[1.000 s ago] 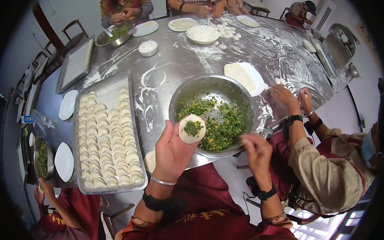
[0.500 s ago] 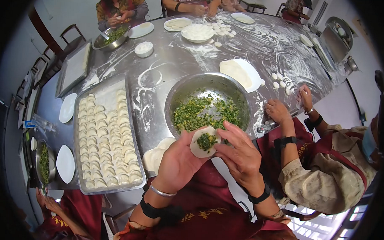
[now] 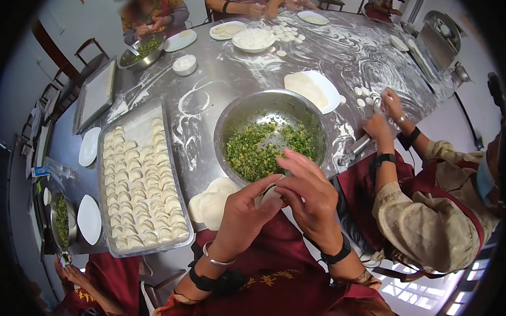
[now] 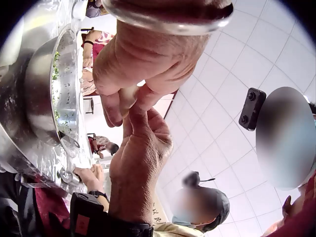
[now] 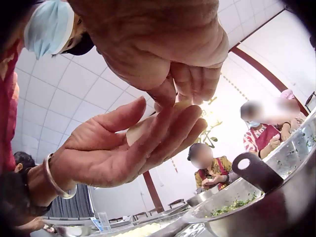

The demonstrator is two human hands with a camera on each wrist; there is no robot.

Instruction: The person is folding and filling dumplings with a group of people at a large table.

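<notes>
A filled dumpling wrapper (image 3: 269, 195), folded over, is between the two hands in front of the body. The left hand (image 3: 245, 216) cradles it, fingers curved round its underside in the right wrist view, where the pale dough (image 5: 138, 131) shows. With thumb and fingers, the right hand (image 3: 313, 202) pinches the wrapper's edge; its fingertips meet the left hand's in the left wrist view. Most of the wrapper is hidden behind the fingers. Just beyond the hands stands a steel bowl (image 3: 235, 115) of chopped green and yellow filling (image 3: 253, 152).
Left of the hands lies a metal tray (image 3: 137, 118) with rows of dumplings (image 3: 143, 193). A stack of wrappers (image 3: 215, 202) is beside it. A white plate (image 3: 330, 94) with wrappers stands behind the bowl. At right, another person's hands (image 3: 379, 126) work near small dough pieces (image 3: 364, 95).
The right hand has come from beside the bowl to the wrapper on the left palm. The wrapper, earlier lying flat with filling showing, is now folded between both hands.
</notes>
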